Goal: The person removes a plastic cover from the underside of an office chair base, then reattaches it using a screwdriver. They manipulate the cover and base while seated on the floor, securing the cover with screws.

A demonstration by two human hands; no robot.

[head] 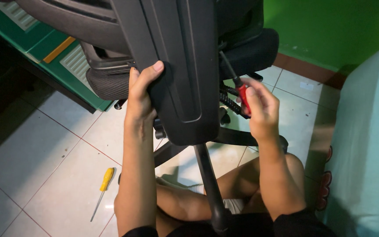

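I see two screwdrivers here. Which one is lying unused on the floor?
The yellow-handled screwdriver, lying alone on the white tiles. The red-handled screwdriver is gripped in the right hand, its shaft pointing up behind the black chair back.

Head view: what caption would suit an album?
Left hand grips chair back; right hand drives red screwdriver.

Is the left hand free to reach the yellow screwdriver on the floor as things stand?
Probably not at once: the left hand grips the edge of the black chair back. The yellow screwdriver lies on bare tiles beside that forearm, with nothing blocking it.
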